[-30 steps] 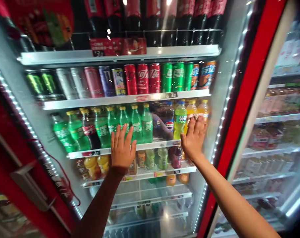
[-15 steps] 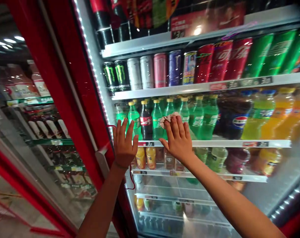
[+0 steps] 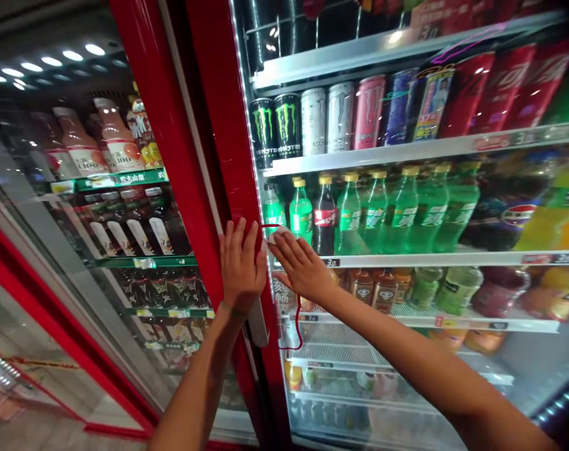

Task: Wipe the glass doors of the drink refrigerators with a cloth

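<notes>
My left hand (image 3: 241,266) lies flat on the red door frame (image 3: 219,125), just above the grey handle (image 3: 259,322), with its fingers pointing up and nothing in it. Right beside it, my right hand (image 3: 306,266) presses a crumpled white cloth or tissue (image 3: 277,233) under its fingertips on the glass at the frame's edge. A thin red cord or outline (image 3: 300,322) shows below the right hand. Behind the glass stand green bottles (image 3: 373,216) and a dark cola bottle (image 3: 324,219).
Monster cans (image 3: 288,125) and red cans (image 3: 467,94) line a shelf above the bottles. To the left, a second glass-door cooler holds juice bottles (image 3: 120,138) and dark bottles (image 3: 161,225). Lower shelves (image 3: 341,344) show through the right door.
The right hand and cloth have moved left across the glass, close to the left hand. The view has shifted left, showing more of the left cooler. The left hand now rests on the red frame.
</notes>
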Demonstrator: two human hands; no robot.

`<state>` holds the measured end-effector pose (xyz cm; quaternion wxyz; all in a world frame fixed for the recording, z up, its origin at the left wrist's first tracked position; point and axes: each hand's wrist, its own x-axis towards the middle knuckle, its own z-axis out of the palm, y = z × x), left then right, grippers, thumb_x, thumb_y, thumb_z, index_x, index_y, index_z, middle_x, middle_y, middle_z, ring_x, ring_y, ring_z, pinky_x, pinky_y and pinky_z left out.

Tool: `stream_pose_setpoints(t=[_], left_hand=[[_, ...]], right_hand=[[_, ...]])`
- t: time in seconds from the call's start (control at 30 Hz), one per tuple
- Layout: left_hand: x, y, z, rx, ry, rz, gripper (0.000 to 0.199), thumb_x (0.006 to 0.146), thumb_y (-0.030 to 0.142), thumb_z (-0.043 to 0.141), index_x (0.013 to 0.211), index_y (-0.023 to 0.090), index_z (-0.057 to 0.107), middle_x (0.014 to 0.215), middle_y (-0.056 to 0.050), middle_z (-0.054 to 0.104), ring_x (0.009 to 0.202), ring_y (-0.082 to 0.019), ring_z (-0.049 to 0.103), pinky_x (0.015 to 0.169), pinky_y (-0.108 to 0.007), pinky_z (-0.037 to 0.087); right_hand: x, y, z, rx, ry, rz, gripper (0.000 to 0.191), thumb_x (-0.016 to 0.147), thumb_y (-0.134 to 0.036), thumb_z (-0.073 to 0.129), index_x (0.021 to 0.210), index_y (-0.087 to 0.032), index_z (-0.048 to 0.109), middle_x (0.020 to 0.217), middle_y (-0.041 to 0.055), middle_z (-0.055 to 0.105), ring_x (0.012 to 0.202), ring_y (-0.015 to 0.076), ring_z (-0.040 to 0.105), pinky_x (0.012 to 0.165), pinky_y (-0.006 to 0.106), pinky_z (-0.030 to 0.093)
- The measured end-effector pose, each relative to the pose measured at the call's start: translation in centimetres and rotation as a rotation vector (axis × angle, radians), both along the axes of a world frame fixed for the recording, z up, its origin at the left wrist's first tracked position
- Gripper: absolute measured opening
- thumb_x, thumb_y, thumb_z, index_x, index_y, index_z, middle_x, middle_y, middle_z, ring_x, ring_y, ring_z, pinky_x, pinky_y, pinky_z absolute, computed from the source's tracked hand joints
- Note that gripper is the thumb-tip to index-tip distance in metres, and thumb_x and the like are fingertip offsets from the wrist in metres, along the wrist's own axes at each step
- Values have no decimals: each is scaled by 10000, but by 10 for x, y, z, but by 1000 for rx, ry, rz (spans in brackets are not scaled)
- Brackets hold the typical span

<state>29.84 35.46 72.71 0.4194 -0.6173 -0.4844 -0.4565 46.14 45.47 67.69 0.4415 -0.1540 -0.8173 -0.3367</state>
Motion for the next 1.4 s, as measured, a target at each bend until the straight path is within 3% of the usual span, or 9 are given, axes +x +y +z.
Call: stream_pose_setpoints(t=[0.13,0.4,0.63,0.7,0.87,0.93,1.13,1.27,1.4], left_hand=[[-9,6,-10,-6,-22,-48,551,1055,311,416,1594,214,358,1648,-143,387,1594,-275,206,1291,-535,213],[-17,9,-13,60,-10,-140,547,1040,246,432,1579,167,378,1602,-171,447,1584,-273,244,1287,-527,239],[-27,6,-12,72,-7,-187,547,1040,247,432,1577,159,382,1596,-172,456,1583,-268,246,1287,-508,243],[-27,6,-12,63,0,-193,550,1036,244,448,1576,159,388,1593,-170,462,1581,-267,253,1293,-505,229],[-21,7,-10,77,-11,-187,562,1035,251,454,1585,167,375,1598,-161,460,1578,-269,262,1296,-510,222],[-19,6,-8,75,-14,-182,567,1037,261,452,1591,173,364,1605,-159,451,1577,-274,262,1294,-516,225],[-15,-1,0,78,6,-220,581,1041,265,441,1606,180,332,1625,-159,418,1585,-275,238,1297,-512,215],[-6,1,9,74,-1,-253,583,1044,272,438,1610,197,323,1639,-145,399,1589,-276,228,1302,-520,195],[15,12,20,85,-15,-289,585,1042,257,445,1612,203,320,1640,-153,390,1587,-277,233,1298,-525,206]], right_hand=[[11,0,-11,104,-208,55,762,1055,-501,399,1661,-144,107,1694,62,288,1569,202,292,1296,391,273],[5,12,146,33,-20,-66,752,1063,-534,354,1659,-279,-25,1739,18,112,1606,284,133,1316,574,132],[21,3,35,171,-412,120,629,1087,-445,258,1660,-218,135,1697,-20,296,1539,132,343,1280,325,303],[31,8,47,180,-458,102,618,1085,-436,283,1658,-258,135,1686,-45,316,1528,121,362,1283,333,299],[23,17,150,46,-127,-53,753,1048,-536,390,1650,-331,-12,1739,-33,81,1601,261,174,1323,547,125],[13,15,146,43,-79,-55,773,1045,-543,385,1652,-310,-34,1741,-21,50,1608,272,129,1325,549,107],[49,15,41,206,-465,72,655,1073,-499,273,1661,-249,128,1675,-46,343,1556,120,298,1306,319,229],[88,29,96,99,-171,-100,751,1033,-599,363,1659,-324,53,1721,-33,201,1574,233,273,1321,470,178],[62,21,138,57,60,-238,813,1036,-605,336,1661,-262,-55,1737,29,137,1605,285,156,1314,536,156]])
